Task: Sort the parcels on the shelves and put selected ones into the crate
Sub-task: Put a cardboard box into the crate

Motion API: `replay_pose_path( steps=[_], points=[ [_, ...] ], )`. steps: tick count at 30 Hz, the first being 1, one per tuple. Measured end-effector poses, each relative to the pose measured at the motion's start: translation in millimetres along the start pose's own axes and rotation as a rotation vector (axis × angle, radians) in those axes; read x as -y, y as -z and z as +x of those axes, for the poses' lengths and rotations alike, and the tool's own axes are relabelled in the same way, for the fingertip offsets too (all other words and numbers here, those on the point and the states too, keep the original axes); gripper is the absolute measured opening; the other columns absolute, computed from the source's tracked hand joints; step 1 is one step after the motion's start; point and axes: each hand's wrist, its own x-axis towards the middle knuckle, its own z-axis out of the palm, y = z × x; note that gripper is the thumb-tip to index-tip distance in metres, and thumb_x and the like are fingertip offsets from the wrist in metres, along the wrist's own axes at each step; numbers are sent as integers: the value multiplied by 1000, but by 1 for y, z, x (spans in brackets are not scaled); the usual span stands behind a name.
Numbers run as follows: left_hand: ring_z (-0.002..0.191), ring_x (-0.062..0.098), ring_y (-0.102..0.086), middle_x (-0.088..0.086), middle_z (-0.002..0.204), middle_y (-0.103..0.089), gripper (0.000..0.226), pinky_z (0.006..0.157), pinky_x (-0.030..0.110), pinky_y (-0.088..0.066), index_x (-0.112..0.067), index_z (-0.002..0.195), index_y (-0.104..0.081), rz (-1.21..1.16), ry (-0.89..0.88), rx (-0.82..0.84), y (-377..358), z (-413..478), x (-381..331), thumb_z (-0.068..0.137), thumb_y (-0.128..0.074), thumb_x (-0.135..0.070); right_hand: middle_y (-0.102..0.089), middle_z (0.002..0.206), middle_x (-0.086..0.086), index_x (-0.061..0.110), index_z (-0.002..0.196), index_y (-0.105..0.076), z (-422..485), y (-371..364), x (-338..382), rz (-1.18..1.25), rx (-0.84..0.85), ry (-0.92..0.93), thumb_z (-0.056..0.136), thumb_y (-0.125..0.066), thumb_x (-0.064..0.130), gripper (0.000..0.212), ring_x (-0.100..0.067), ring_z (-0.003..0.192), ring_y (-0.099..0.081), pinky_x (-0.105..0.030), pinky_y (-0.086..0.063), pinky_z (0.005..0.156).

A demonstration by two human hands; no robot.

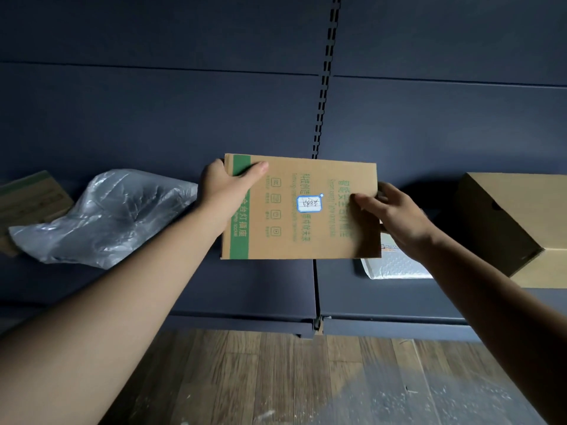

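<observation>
Wood planks make the floor (pixel 276 378), closest to the person. Just past it comes the front edge of the dark blue shelf (pixel 245 289).

Two bare arms reach out over the shelf. Between them is one flat brown box (pixel 306 234) with a green stripe and a small white sticker (pixel 309 204). It is held up above the shelf, and its wide face is turned to the person. Its long side runs left to right, from one hand to the other. The left hand (pixel 227 185) grips the top left corner, with the thumb on the front and the other fingers hidden behind. The right hand (pixel 395 213) pinches the right edge, again with the thumb in front. Both hands are on the box, so neither is nearer.

Four more parcels lie on the shelf. One white padded bag (pixel 395 266) sits just behind and below the held box. One crinkly grey plastic bag (pixel 116 216) lies to the left. One small flat box (pixel 30 197) is far left, touching the grey bag. One big brown box (pixel 515 222) stands far right.

No crate can be seen. If this box is picked, I think both hands must pull it back, away from the shelf, and keep it level.

Farthest away are the dark back wall (pixel 184 118) and one post with slots (pixel 325 87).
</observation>
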Motion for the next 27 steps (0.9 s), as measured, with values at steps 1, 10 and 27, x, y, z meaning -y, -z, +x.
replay_pose_path(
  steps=[1, 10, 27],
  points=[
    [84, 17, -69, 1, 93, -72, 49, 73, 33, -56, -13, 94, -66, 32, -10, -45, -1, 1, 3, 70, -74, -54, -72, 109, 0, 13, 118, -62, 0, -1, -1, 3, 2, 3, 91, -66, 17, 28, -14, 99, -69, -32, -54, 86],
    [112, 25, -46, 1, 108, -56, 62, 89, 39, -47, -19, 84, -68, 379, 4, -91, 1, 6, 17, 74, -48, -77, -70, 113, -10, 9, 118, -62, 1, -2, -11, -17, -91, 70, 93, -64, 21, 28, -23, 107, -65, -48, -49, 101],
    [95, 28, -64, 6, 109, -62, 36, 88, 49, -54, -21, 106, -39, -32, 273, -130, -15, -5, 15, 89, -45, -53, -64, 92, -10, 12, 90, -67, -6, -30, -10, -195, -159, -366, 91, -58, 36, 25, -22, 87, -59, -37, -56, 68]
  ],
)
